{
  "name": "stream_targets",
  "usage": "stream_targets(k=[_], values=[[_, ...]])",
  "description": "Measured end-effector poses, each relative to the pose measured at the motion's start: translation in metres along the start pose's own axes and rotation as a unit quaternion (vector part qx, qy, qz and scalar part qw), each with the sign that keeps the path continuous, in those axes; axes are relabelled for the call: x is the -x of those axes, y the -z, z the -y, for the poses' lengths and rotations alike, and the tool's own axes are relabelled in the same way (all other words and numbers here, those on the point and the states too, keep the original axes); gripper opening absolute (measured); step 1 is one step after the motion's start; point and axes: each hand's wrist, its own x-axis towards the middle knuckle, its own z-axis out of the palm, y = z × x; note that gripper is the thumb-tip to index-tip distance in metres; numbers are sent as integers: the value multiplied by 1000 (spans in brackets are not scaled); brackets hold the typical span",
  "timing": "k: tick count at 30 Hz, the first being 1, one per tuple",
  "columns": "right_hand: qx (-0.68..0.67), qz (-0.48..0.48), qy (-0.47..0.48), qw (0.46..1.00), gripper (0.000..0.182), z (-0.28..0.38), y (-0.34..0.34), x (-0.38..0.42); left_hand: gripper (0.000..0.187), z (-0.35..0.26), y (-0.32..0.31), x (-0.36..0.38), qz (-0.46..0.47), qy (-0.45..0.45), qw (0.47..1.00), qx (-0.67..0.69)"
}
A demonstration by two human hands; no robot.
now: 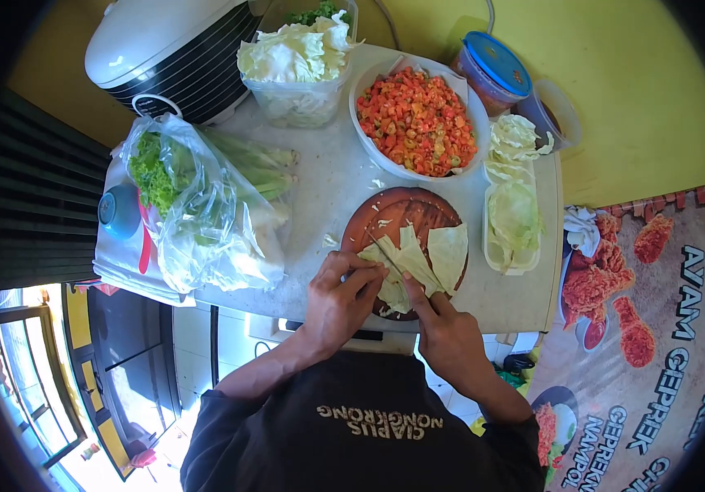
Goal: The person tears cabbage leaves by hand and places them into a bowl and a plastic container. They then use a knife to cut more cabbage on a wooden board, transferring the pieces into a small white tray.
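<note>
A round brown cutting board [369,215] lies near the table's front edge, with pale cabbage leaves [406,256] on it. My right hand [451,332] is closed on a knife [387,252], its index finger stretched along the top. The thin blade points up and left across the leaves; the handle is hidden in my palm. My left hand [342,297], fingers bent together, presses the left edge of the cabbage beside the blade. Another cabbage piece [448,250] rests on the board's right side, and small shreds are scattered on the wood.
Behind the board stands a white bowl [358,123] of chopped red and orange vegetables. Cabbage fills a clear tub [295,102] at the back and a white tray [524,269] at right. A plastic bag [213,221] of greens, a blue bowl [119,211] and a blue-lidded container [496,64] surround the workspace.
</note>
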Motion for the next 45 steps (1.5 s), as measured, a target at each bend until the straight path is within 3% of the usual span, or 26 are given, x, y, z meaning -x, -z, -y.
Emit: stream_targets(k=[4,15,21,22,24,25,27,34,36,41,43,45], values=[[28,-25,-9,999,85,3,-16,-1,17,1,-2,2,-4,3,1000,11],[14,42,-51,998,83,-4,4,52,13,11,1,-7,-37,-18,999,-36],[-25,52,-66,996,74,-20,23,82,19,13,9,-12,-2,-53,995,-87],[-28,35,-66,997,67,-24,27,83,19,11,13,-15,-1,-56,995,-86],[-144,-92,-59,983,59,-30,28,78,24,4,26,-17,86,-102,984,-114],[-145,-92,-61,983,59,-27,28,75,24,2,29,-16,88,-102,984,-113],[-206,-158,-154,953,47,-20,30,65,26,1,30,-18,128,-134,973,-140],[-205,-172,-284,921,39,-31,6,14,24,4,23,-26,144,-191,962,-129],[-137,-340,-160,917,34,-39,-13,-4,21,3,25,-29,141,-171,971,-94],[-159,-276,-220,922,26,-38,-8,-21,16,5,44,-36,93,-79,990,-68],[-247,-222,-276,902,21,-42,-5,-18,18,15,50,-35,63,-30,993,-94],[-215,-251,-240,913,21,-45,-2,-19,22,23,54,-32,84,-21,991,-99]])
